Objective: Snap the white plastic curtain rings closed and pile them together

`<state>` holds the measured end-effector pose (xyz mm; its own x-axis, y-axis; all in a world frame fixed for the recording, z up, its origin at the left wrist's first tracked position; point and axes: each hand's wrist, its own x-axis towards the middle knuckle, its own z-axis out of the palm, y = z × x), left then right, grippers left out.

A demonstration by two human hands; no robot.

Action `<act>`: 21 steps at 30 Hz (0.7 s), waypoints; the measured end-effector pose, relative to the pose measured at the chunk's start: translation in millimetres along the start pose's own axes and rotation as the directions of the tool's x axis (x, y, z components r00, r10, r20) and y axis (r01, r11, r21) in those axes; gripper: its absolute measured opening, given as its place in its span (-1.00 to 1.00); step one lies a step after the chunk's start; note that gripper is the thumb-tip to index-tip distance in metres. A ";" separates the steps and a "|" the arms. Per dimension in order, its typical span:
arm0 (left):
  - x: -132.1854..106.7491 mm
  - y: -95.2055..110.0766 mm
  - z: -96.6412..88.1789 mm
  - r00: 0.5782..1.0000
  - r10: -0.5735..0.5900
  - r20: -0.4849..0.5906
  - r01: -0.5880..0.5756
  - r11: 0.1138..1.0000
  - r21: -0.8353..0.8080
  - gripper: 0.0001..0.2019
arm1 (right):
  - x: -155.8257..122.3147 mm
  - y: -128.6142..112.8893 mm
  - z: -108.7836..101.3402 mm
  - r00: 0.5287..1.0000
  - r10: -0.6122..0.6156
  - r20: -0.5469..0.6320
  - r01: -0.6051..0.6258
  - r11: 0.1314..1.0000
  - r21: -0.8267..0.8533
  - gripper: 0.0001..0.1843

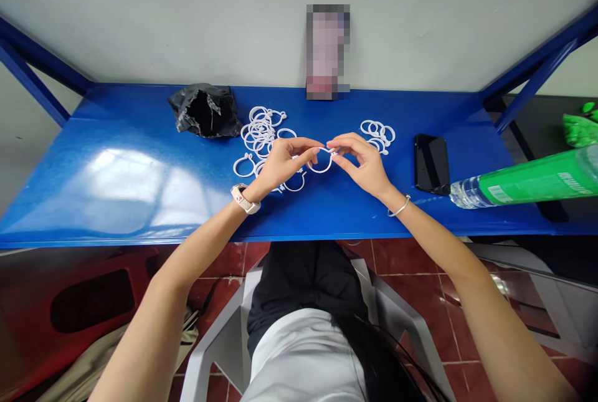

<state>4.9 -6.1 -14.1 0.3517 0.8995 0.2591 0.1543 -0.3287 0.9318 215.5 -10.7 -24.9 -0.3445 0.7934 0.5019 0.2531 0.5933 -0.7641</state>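
A white ring (pixel 320 171) is hanging between two bare hands over a blue counter (pixel 402 112), its small fitting sitting at the right-hand side. The left hand (pixel 281 164) is pinching the near rim with thumb and forefinger; the right hand (pixel 365 164) is closing its fingers on the fitting, both grips being drawn nearly shut on the one ring. The person appears to be working the ring at its joint, though the fingers are hiding whether it is open or fastened. The next move is seemingly calling for a steady left pinch and a small, precise push or pull from the right.

Just beside and partly behind the left hand, a larger pile of rings (pixel 258 132) is lying loose; a smaller group of rings (pixel 375 129) is resting beyond the right hand. Blue surface is showing between the two groups and back toward the wall (pixel 261 28), leaving room there for lifting. The forearms are crossing the counter's near edge. A black bag (pixel 189 114) is bordering the pile at far left, while a dark phone (pixel 431 164) and a green-labelled bottle (pixel 537 176) are narrowing the space at right.
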 end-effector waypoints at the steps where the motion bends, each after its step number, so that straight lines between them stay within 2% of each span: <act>1: -0.3 0.2 0.0 1.000 0.000 0.002 0.000 1.000 -0.001 -0.64 | 0.1 -0.5 0.1 1.000 -0.005 0.005 0.005 1.000 -0.012 -0.78; 7: -2.4 3.8 1.4 1.000 0.011 -0.002 -0.010 0.997 0.079 -0.61 | 0.1 -2.0 0.8 1.000 -0.017 -0.016 0.016 0.998 -0.068 -0.80; 14: -3.3 -4.0 4.2 0.977 0.210 0.025 -0.207 0.930 0.304 -0.42 | 0.6 -1.7 0.4 0.994 0.000 -0.111 -0.009 0.997 -0.082 -0.79; 21: -3.1 -8.9 4.8 0.955 0.293 0.043 -0.284 0.863 0.417 -0.49 | 0.2 -2.8 0.4 0.989 -0.036 -0.140 0.025 0.996 -0.082 -0.80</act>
<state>6.8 -7.3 -24.4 0.4209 0.7504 0.5097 0.4185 -0.6592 0.6248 214.4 -12.3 -22.7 -0.2234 0.7825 0.5812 0.3180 0.6222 -0.7154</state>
